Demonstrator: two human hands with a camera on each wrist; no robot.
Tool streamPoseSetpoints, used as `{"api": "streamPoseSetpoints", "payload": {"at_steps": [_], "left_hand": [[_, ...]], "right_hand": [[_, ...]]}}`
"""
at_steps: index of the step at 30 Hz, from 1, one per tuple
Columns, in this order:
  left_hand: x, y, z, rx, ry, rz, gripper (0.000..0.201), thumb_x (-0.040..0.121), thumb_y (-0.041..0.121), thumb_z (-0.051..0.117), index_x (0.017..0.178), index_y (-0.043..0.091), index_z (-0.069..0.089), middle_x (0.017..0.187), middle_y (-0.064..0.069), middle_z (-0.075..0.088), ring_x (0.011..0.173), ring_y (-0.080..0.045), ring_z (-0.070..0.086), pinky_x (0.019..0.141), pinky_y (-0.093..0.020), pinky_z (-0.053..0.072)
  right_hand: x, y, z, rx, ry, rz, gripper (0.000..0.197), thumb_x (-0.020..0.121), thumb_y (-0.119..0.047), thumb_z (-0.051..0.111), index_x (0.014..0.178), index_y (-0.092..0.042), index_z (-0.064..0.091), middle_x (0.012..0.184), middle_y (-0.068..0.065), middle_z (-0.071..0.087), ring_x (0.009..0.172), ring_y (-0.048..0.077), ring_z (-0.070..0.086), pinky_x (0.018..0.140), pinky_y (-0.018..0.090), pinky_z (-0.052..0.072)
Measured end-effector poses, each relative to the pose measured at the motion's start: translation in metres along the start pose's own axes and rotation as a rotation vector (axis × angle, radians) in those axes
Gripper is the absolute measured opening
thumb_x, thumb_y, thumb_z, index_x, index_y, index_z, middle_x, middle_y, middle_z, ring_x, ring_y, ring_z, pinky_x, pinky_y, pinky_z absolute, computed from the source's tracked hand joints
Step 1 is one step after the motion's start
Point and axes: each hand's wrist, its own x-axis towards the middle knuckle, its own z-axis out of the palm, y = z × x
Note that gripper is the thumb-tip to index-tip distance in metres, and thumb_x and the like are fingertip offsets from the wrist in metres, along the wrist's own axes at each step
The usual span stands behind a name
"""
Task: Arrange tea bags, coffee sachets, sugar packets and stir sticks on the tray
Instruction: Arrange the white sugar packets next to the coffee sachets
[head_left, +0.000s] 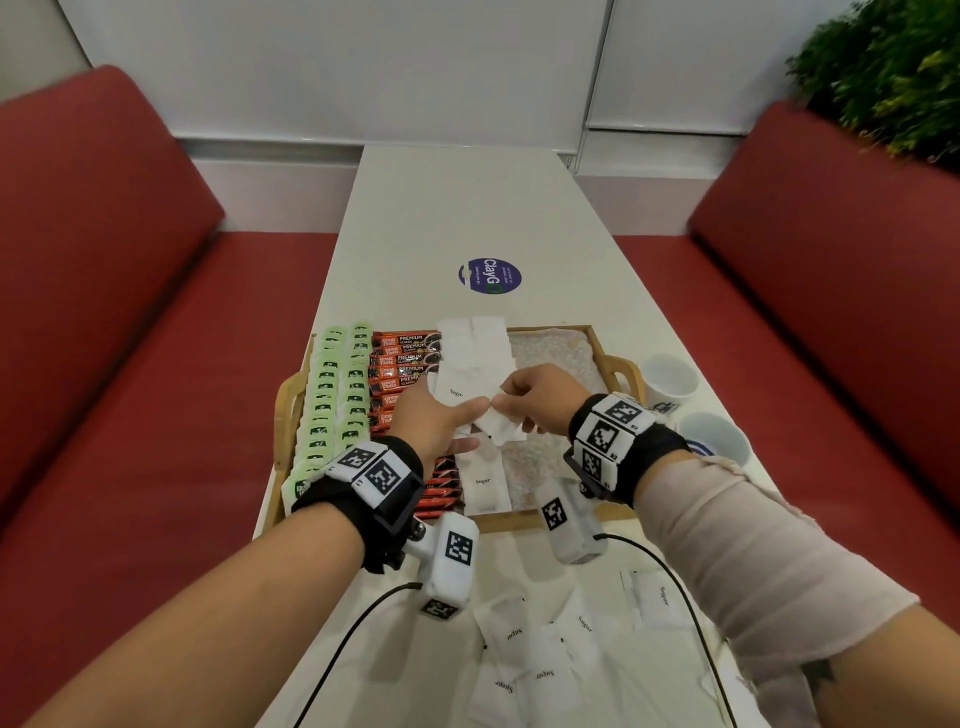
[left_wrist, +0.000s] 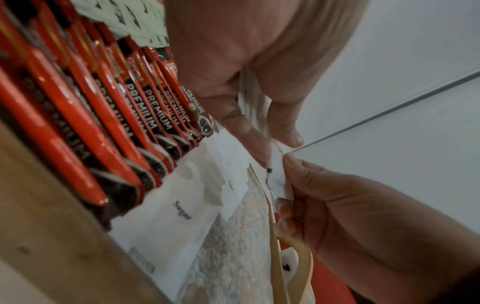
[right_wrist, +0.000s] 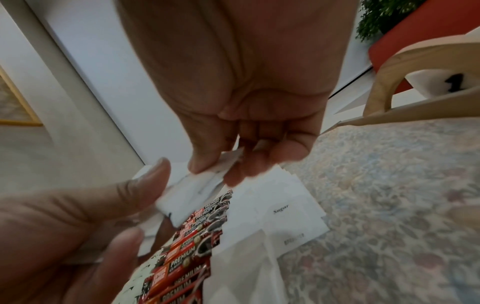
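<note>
1. Above the middle of the wooden tray (head_left: 550, 519), a white sugar packet (head_left: 501, 427) is held between both hands, clear of the tray floor.
2. The packet's near end is pinched by the thumb and fingers of the left hand (head_left: 434, 421); the far end is pinched by the curled fingers of the right hand (head_left: 540, 395).
3. Along the tray's left edge, two columns of green tea bags (head_left: 337, 395) are laid in overlapping rows.
4. Just beside them, toward the middle, a column of red-and-black coffee sachets (head_left: 402, 364) is stacked from the far edge to the near edge, partly hidden by the left hand.
5. A column of white sugar packets (head_left: 475, 343) is set next to the sachets; one marked "Sugar" (head_left: 485, 483) lies at the tray's near edge.
6. The right part of the tray shows its patterned floor.
7. At the tabletop's near edge, loose sugar packets (head_left: 545, 654) are scattered.
8. By the tabletop's right edge, two white cups (head_left: 670, 379) stand beside the tray handle.
</note>
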Motion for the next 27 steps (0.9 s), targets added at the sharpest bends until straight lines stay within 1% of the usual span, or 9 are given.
{"api": "streamPoseSetpoints", "payload": {"at_steps": [3,5,9,13,17,19,21,24,27], "left_hand": [[-0.004,0.001,0.001,-0.019,0.029,0.019,0.021,0.090,0.013,0.063,0.110,0.017,0.059,0.109,-0.006,0.067,0.088,-0.024,0.070,0.054,-0.028,0.058],[-0.007,0.002,0.001,-0.050,0.055,0.012,0.008,0.097,0.018,0.052,0.100,0.024,0.057,0.107,-0.005,0.066,0.081,-0.022,0.070,0.060,-0.032,0.060],[-0.009,0.004,-0.002,-0.089,0.069,-0.004,0.013,0.101,0.016,0.042,0.103,0.023,0.053,0.110,-0.006,0.064,0.081,-0.022,0.068,0.072,-0.042,0.057],[-0.008,0.004,-0.003,-0.122,0.069,-0.024,0.016,0.100,0.014,0.042,0.112,0.019,0.052,0.112,-0.007,0.064,0.082,-0.022,0.068,0.071,-0.041,0.056],[-0.006,0.004,-0.004,-0.120,0.057,-0.029,0.019,0.100,0.014,0.042,0.116,0.018,0.052,0.113,-0.007,0.065,0.084,-0.022,0.068,0.069,-0.039,0.057],[-0.005,0.004,-0.004,-0.116,0.053,-0.031,0.019,0.100,0.015,0.042,0.116,0.018,0.052,0.113,-0.006,0.065,0.085,-0.023,0.069,0.069,-0.039,0.058],[-0.004,0.004,-0.004,-0.109,0.056,-0.032,0.018,0.100,0.015,0.043,0.114,0.019,0.053,0.113,-0.006,0.066,0.086,-0.023,0.069,0.069,-0.039,0.058],[-0.002,0.004,-0.004,-0.106,0.057,-0.039,0.015,0.100,0.016,0.043,0.110,0.020,0.053,0.113,-0.006,0.065,0.086,-0.023,0.069,0.068,-0.038,0.058],[0.000,0.005,-0.004,-0.100,0.056,-0.047,0.014,0.100,0.015,0.043,0.108,0.021,0.053,0.113,-0.007,0.065,0.086,-0.024,0.069,0.068,-0.038,0.057]], "right_hand": [[-0.001,0.004,0.000,0.044,0.053,0.036,0.027,0.090,-0.022,0.063,0.065,-0.019,0.052,0.062,-0.005,0.050,0.053,0.007,0.042,0.051,0.019,0.032],[-0.002,0.008,-0.001,0.105,0.092,0.067,0.028,0.090,-0.020,0.063,0.065,-0.018,0.049,0.060,-0.004,0.048,0.051,0.009,0.040,0.050,0.020,0.031],[0.000,0.021,-0.004,0.060,0.158,0.169,0.031,0.093,-0.014,0.056,0.063,-0.015,0.046,0.061,0.001,0.051,0.051,0.015,0.045,0.048,0.024,0.036],[0.006,0.032,-0.002,-0.040,0.133,0.267,0.034,0.095,-0.013,0.052,0.062,-0.015,0.045,0.065,0.003,0.055,0.052,0.015,0.048,0.049,0.023,0.039],[0.013,0.039,0.001,-0.106,0.069,0.317,0.032,0.094,-0.015,0.056,0.063,-0.014,0.049,0.083,0.009,0.061,0.056,0.014,0.045,0.052,0.023,0.036],[0.018,0.040,0.003,-0.146,0.018,0.334,0.031,0.094,-0.016,0.056,0.064,-0.015,0.049,0.085,0.009,0.060,0.057,0.013,0.044,0.053,0.023,0.035],[0.022,0.039,0.006,-0.182,-0.023,0.350,0.032,0.094,-0.018,0.056,0.063,-0.016,0.047,0.079,0.006,0.057,0.059,0.014,0.045,0.057,0.024,0.039],[0.026,0.037,0.010,-0.227,-0.059,0.379,0.037,0.095,-0.021,0.054,0.061,-0.016,0.043,0.065,0.001,0.045,0.062,0.018,0.044,0.071,0.029,0.041],[0.030,0.037,0.012,-0.214,-0.060,0.389,0.037,0.095,-0.022,0.055,0.060,-0.016,0.043,0.064,0.000,0.045,0.066,0.019,0.046,0.076,0.030,0.040]]}}
